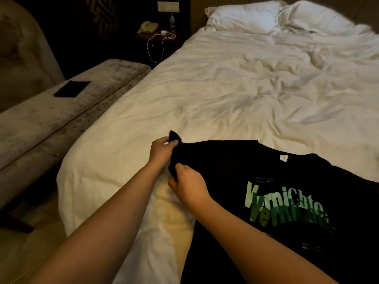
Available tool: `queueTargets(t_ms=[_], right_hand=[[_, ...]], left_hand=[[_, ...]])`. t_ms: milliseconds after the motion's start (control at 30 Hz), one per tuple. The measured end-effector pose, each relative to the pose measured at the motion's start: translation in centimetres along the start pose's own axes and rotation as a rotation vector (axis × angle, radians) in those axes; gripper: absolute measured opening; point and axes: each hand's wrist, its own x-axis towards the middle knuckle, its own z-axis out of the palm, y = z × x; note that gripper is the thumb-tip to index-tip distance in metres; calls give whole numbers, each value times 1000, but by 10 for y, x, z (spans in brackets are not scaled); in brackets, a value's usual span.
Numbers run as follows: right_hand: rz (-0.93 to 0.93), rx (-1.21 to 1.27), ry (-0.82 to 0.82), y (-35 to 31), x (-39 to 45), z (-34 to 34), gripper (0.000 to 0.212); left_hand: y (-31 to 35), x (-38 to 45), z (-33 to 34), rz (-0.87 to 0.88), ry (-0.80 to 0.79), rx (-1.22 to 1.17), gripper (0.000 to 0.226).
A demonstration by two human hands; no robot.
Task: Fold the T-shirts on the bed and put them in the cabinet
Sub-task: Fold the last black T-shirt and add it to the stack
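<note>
Folding looks barely begun: the black T-shirt (266, 181) lies spread print-up at the near edge of the bed (225, 89), left hand (162, 152) and right hand (188, 185) each pinching its sleeve, cabinet out of view.

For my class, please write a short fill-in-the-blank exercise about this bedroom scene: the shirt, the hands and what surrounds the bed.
1. Both hands, left hand and right hand, pinch one sleeve of the ____ T-shirt.
2. The lettering printed on it is ____.
3. The T-shirt lies on a bed with ____ sheets.
4. The telephone sits on the ____.

Missing words: black; green; white; nightstand
</note>
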Motion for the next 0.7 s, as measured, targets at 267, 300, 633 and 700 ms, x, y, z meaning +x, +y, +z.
queueTargets(t_ms=[267, 300, 633, 700], right_hand=[[464, 400, 245, 38, -46, -65, 27], [504, 433, 273, 49, -54, -72, 27], [794, 313, 3, 164, -109, -109, 56], [764, 266, 94, 170, -96, -113, 58]], left_hand=[[62, -52, 87, 214, -325, 169, 27], [66, -59, 98, 216, -418, 184, 21], [-5, -64, 119, -85, -143, 509, 42], [-18, -63, 122, -87, -230, 647, 45]])
